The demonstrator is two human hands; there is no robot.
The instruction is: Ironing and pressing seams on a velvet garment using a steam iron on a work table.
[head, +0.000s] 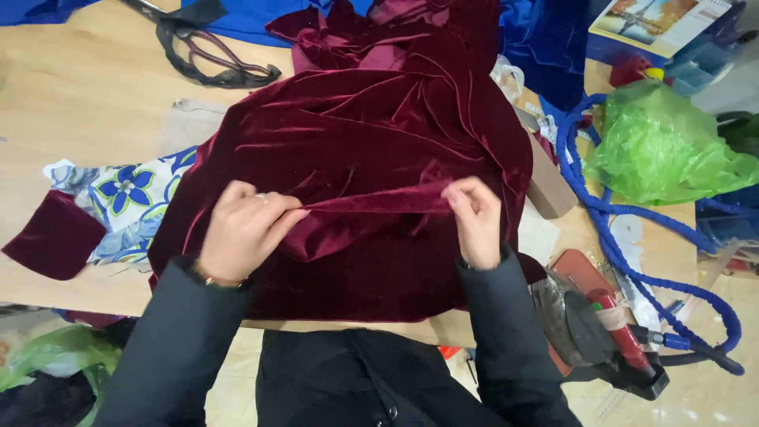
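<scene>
Pinching a raised fold of dark red velvet fabric (371, 142) between both hands: left hand (243, 229) curled knuckles-up at one end, right hand (474, 221) clamped on the other. Fold stretched taut between both grips, remaining cloth spread over wooden table (87, 87).

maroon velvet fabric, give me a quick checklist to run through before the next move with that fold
1. Left hand pinches one end of the fold: ok.
2. Right hand pinches the other end: ok.
3. Fold in the maroon velvet fabric taut and fairly straight between the hands: ok.
4. Fabric fully on the wooden table: not ok, the near edge hangs over the front.
5. Iron clear of the fabric: ok, it sits on its stand at the right.
6. Fold edges aligned underneath: cannot tell, hidden.
</scene>
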